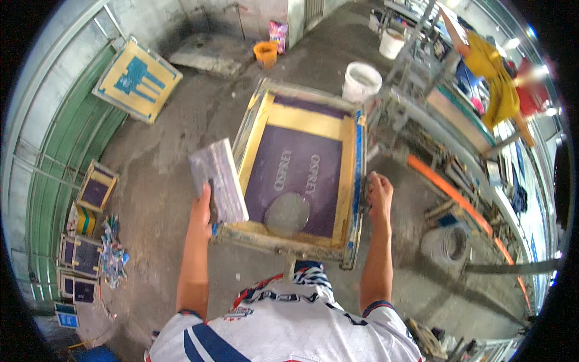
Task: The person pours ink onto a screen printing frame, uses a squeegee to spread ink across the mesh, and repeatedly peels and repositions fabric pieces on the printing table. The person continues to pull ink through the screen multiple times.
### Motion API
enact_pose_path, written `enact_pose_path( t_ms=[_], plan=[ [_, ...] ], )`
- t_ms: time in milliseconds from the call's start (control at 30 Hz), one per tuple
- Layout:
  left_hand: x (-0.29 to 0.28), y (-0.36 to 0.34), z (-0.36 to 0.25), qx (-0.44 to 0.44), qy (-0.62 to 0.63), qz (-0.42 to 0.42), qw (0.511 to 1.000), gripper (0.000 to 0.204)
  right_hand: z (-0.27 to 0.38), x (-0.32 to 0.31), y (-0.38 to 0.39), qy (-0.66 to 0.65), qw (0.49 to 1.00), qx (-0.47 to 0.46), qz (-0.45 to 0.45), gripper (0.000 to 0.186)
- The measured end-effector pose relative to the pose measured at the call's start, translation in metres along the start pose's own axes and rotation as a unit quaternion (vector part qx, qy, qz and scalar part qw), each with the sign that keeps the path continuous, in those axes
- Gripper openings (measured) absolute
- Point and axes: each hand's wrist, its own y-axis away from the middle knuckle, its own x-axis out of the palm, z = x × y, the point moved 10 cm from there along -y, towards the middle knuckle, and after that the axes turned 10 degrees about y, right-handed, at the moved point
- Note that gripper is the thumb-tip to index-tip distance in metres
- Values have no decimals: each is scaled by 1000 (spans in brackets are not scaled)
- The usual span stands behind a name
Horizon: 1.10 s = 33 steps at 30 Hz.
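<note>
A screen-printing frame (247,151) with yellow borders, dark purple mesh and pale lettering fills the middle of the view. A round, glossy grey puddle or disc (288,214) lies on the lower mesh. My left hand (202,208) is closed on a flat, pale grey-lavender slab (222,178) beside the frame's lower left corner; whether it also grips the frame is unclear. At the frame's right edge, my right hand (379,196) has its fingers curled round the rim.
Screens lean along the left wall (139,81), (87,256). Buckets (362,78), (265,54) stand ahead. Metal racks with a long orange strip (440,184) line the right, where another person in yellow (491,78) stands. A white tub (437,247) sits on the right floor.
</note>
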Motion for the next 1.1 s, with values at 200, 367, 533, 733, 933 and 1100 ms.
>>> enact_pose_path(
  t_ms=[200,367,533,733,933,1100],
  plan=[
    [138,-119,-56,91,-44,78,992,76,61,82,-200,-39,996,-57,50,20],
    [202,-238,-93,119,-6,30,992,85,148,146,-349,47,979,-194,-38,27],
    [230,-359,-63,41,-11,-46,998,90,181,184,-443,111,990,-74,-34,33],
    [451,-583,-110,71,-17,77,994,104,240,183,-681,83,978,-125,-145,27],
    [681,-723,-130,-20,-59,166,984,92,305,111,-814,63,966,-75,-241,27],
    [886,-852,-128,-14,-15,268,963,73,362,105,-985,42,948,-88,-303,29]
  ],
)
